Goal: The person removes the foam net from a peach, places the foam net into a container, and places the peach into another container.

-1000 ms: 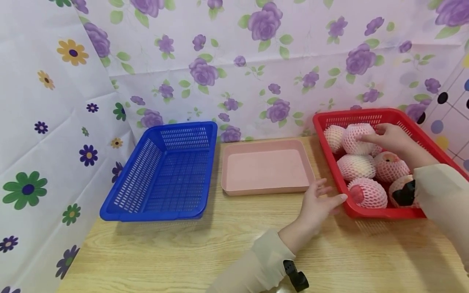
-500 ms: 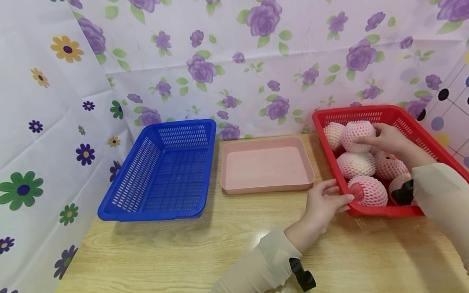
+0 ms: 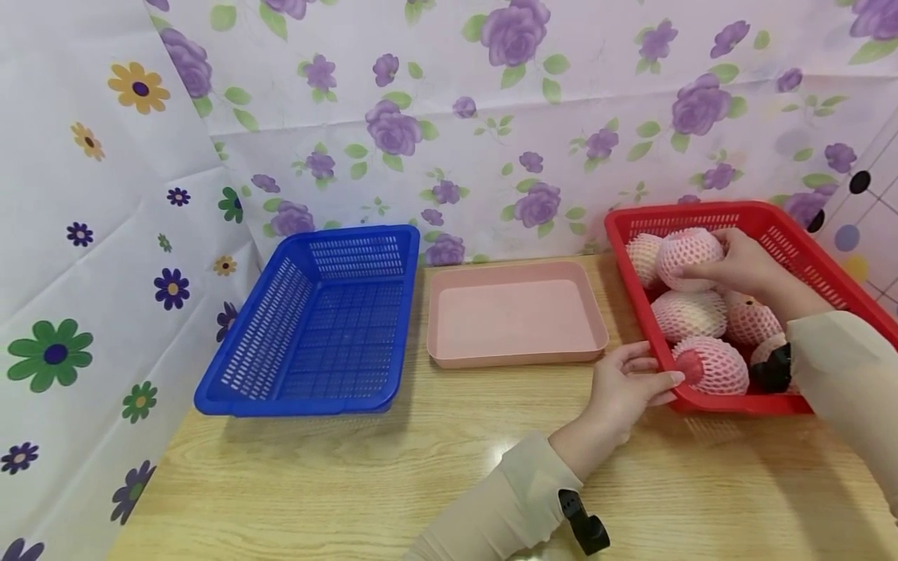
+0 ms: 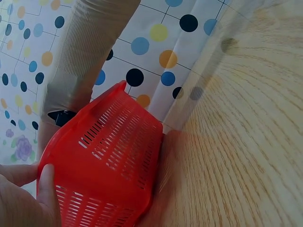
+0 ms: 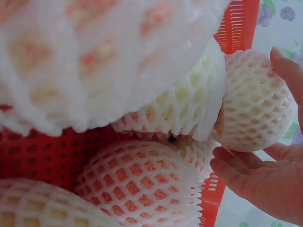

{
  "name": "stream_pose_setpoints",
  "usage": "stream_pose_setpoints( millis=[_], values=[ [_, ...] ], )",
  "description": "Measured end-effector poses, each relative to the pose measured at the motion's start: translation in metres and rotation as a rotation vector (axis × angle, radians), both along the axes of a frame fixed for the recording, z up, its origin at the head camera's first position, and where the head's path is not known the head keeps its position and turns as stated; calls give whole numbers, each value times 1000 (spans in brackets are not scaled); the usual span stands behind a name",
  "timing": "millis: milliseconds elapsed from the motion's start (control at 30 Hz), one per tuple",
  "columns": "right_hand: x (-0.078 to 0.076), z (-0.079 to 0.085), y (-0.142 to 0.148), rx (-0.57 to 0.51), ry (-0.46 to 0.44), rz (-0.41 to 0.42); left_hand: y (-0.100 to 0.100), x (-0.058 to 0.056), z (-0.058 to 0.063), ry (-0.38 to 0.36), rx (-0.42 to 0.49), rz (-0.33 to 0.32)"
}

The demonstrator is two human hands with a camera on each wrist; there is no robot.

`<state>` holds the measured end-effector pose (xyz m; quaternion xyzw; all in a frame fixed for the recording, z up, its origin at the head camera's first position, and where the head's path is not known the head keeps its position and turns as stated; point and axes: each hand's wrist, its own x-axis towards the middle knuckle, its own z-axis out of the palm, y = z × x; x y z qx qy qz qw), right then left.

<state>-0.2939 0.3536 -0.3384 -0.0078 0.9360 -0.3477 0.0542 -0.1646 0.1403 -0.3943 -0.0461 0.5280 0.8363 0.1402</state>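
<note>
Head view, left hand (image 3: 623, 393): had reached the red basket (image 3: 758, 403), pinching its rim, likely steadying it.
Right hand (image 3: 749, 269): grip was clamped around the netted fruit (image 3: 687, 255) inside, above a lower fruit (image 3: 691, 315); fingertips partly hidden.

Flwr-print wall (image 3: 484, 148), lt-wood tbl (image 3: 316, 483)

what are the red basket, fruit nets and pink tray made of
Red basket: smooth plastic, likely, from regular moulded slots. Fruit nets: matte, probably foam, from thick diamond mesh. Pink tray: matte, plastic or coated metal; its plain surface leaves that open.
</note>
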Motion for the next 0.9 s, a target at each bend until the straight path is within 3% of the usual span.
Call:
stream_pose_setpoints(
  millis=[700,900],
  values=[
    [4,6,9,-16,133,-18,1,1,1,-4,-6,2],
    [7,10,10,-9,117,-16,2,3,2,-2,5,15]
  ],
)
